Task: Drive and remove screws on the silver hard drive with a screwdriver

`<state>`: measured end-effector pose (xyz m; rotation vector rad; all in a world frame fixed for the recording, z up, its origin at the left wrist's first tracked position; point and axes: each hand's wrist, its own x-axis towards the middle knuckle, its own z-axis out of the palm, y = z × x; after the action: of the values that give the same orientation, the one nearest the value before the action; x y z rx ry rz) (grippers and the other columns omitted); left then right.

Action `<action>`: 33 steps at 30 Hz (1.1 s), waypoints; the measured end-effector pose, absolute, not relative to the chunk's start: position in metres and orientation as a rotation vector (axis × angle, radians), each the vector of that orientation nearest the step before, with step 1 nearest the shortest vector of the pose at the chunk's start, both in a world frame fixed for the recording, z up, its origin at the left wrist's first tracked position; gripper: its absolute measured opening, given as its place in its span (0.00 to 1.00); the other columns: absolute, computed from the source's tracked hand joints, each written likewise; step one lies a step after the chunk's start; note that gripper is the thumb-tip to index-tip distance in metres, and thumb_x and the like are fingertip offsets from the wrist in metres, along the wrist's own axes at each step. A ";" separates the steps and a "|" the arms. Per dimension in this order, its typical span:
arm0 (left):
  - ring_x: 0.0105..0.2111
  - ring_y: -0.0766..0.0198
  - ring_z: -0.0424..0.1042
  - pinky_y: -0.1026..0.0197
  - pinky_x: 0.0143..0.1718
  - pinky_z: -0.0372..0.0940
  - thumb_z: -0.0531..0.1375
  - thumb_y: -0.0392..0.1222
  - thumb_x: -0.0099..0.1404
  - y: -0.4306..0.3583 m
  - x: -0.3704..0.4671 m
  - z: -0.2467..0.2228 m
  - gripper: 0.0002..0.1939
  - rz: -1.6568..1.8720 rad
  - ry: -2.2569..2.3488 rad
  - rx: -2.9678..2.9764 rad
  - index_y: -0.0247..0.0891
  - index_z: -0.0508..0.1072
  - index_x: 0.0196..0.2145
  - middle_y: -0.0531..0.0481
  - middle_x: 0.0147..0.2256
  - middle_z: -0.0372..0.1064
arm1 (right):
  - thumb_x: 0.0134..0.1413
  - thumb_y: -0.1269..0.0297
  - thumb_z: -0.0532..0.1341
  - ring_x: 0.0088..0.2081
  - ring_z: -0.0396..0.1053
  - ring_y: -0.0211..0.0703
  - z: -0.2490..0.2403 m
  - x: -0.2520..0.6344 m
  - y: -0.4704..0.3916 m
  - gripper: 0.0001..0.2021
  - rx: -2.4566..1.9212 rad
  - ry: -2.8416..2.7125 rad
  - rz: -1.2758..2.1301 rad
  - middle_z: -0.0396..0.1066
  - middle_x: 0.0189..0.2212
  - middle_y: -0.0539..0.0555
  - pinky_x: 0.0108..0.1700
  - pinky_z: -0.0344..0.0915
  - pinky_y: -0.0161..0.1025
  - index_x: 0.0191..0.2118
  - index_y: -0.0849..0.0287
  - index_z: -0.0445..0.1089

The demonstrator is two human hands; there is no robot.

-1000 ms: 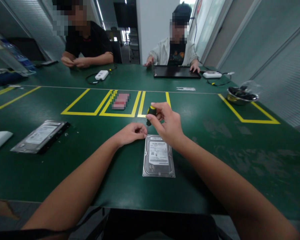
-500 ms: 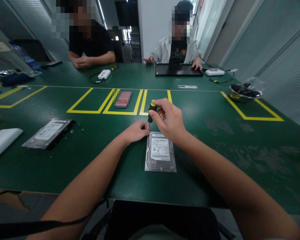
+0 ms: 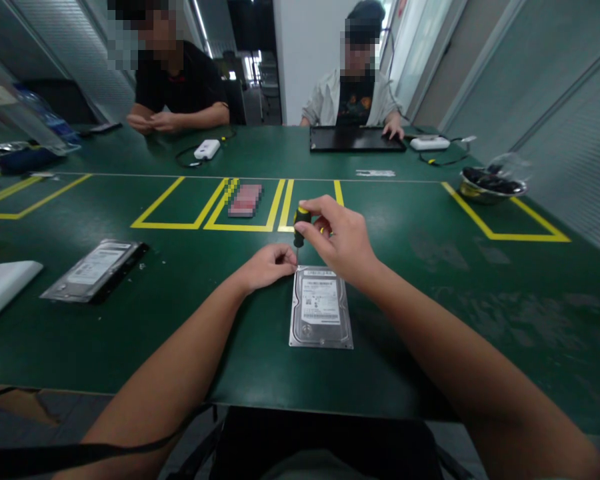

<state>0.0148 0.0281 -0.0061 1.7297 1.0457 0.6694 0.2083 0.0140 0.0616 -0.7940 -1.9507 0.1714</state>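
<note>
A silver hard drive [image 3: 321, 307] with a white label lies flat on the green table in front of me. Above its far left corner, my right hand [image 3: 343, 237] grips a black and yellow screwdriver [image 3: 301, 225]. The screwdriver stands nearly upright with its tip at that corner. My left hand [image 3: 269, 267] is closed beside the same corner, thumb and fingers pinched close to the shaft. What lies between those fingertips is too small to make out.
A second hard drive [image 3: 93, 270] in clear wrapping lies to the left, near a white object [image 3: 5, 287]. Yellow tape [image 3: 240, 227] outlines boxes on the table, one holding a blurred reddish item [image 3: 245, 201]. A metal bowl [image 3: 493, 190] stands right. Two people sit opposite, one touching a black panel [image 3: 355, 139].
My hands and the screwdriver stay at the same corner, with only a slight shift of view. Across the table, one person's raised hand has dropped behind the black panel.
</note>
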 end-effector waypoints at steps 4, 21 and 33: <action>0.28 0.66 0.64 0.61 0.35 0.61 0.62 0.41 0.57 0.030 0.013 -0.008 0.07 0.656 1.021 1.739 0.35 0.69 0.30 0.54 0.27 0.65 | 0.60 0.64 0.61 0.35 0.71 0.38 0.065 0.208 0.014 0.09 -0.765 -1.956 0.161 0.76 0.41 0.52 0.41 0.68 0.39 0.46 0.57 0.71; 0.28 0.67 0.62 0.63 0.33 0.58 0.61 0.40 0.60 0.033 0.009 -0.009 0.06 0.641 0.978 1.847 0.35 0.69 0.30 0.55 0.27 0.62 | 0.59 0.68 0.61 0.33 0.70 0.35 0.064 0.205 0.012 0.10 -0.743 -1.927 0.216 0.75 0.41 0.52 0.35 0.66 0.36 0.47 0.59 0.70; 0.29 0.67 0.60 0.62 0.33 0.57 0.61 0.41 0.60 0.033 0.007 -0.010 0.07 0.616 0.935 1.806 0.35 0.68 0.33 0.55 0.28 0.62 | 0.58 0.66 0.63 0.29 0.66 0.34 0.064 0.205 0.014 0.07 -0.790 -1.851 0.184 0.74 0.35 0.49 0.34 0.64 0.36 0.43 0.57 0.72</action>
<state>0.0073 0.0326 -0.0101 1.8062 0.9348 0.6157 0.2047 0.0135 0.0645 -0.7900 -1.8507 0.1835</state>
